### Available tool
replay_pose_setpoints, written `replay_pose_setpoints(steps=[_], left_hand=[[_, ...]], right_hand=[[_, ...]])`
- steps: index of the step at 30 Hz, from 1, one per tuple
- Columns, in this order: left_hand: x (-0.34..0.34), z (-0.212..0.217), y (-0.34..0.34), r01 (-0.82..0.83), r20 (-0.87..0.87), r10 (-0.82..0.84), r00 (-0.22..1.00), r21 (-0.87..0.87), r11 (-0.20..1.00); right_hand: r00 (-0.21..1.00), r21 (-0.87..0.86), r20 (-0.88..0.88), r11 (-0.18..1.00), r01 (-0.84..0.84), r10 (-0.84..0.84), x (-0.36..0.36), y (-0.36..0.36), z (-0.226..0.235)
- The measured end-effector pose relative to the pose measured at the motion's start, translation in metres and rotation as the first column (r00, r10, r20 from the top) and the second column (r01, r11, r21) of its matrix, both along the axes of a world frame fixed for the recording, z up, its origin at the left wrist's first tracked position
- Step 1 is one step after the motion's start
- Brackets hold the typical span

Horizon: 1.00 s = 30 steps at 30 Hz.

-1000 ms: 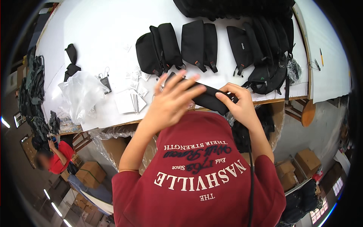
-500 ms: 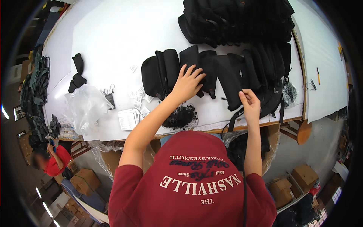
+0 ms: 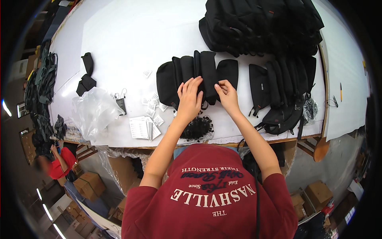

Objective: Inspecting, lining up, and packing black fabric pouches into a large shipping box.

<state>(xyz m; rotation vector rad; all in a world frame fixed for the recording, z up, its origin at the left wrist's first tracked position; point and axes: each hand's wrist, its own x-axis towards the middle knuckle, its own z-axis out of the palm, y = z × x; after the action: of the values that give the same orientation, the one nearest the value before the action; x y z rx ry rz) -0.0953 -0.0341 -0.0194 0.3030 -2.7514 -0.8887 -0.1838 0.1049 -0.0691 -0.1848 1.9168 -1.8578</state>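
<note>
Several black fabric bags lie overlapping in a short row on the white table in front of me. My left hand rests on the row with its fingers stretched out, the tips on the bags' fronts. Close to its right, my right hand has thumb and fingers drawn together at the edge of a long black bag. Another black bag shows just beyond the right hand. Below the row sits a tangled heap of thin black cords, partly behind my left forearm.
At the back right stands a big pile of black bags, with more bags leaning below it. White paper tags and a clear plastic bag lie to the left. A person in red is at the far left.
My right hand has moved left, bringing a black bag from the right-hand stack to the row. My left hand has shifted slightly lower on the row. The whole view has shifted a little.
</note>
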Motion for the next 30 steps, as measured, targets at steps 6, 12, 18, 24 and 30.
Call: replay_pose_setpoints(steps=[6, 12, 18, 24, 30], left_hand=[[-0.011, 0.01, 0.001, 0.023, 0.107, -0.008, 0.994, -0.134, 0.991], [-0.02, 0.001, -0.008, 0.13, 0.026, -0.128, 0.991, -0.187, 0.974], [-0.023, -0.003, -0.005, 0.135, 0.118, -0.106, 0.987, -0.279, 0.951], [-0.03, -0.003, 0.006, 0.115, 0.068, -0.102, 0.993, -0.246, 0.963], [-0.051, -0.005, 0.02, 0.293, 0.052, -0.294, 0.954, -0.353, 0.888]], right_hand=[[0.987, 0.18, 0.107, 0.974, -0.134, 0.116, -0.014, -0.001, 0.008], [0.887, 0.561, -0.458, 0.795, 0.232, 0.064, -0.018, 0.017, -0.003], [0.978, 0.571, -0.204, 0.806, 0.152, -0.04, -0.037, 0.037, -0.033], [0.995, 0.407, -0.096, 0.913, 0.032, 0.008, -0.048, 0.057, -0.035], [0.989, 0.255, -0.146, 0.964, 0.074, -0.037, -0.044, 0.046, -0.016]])
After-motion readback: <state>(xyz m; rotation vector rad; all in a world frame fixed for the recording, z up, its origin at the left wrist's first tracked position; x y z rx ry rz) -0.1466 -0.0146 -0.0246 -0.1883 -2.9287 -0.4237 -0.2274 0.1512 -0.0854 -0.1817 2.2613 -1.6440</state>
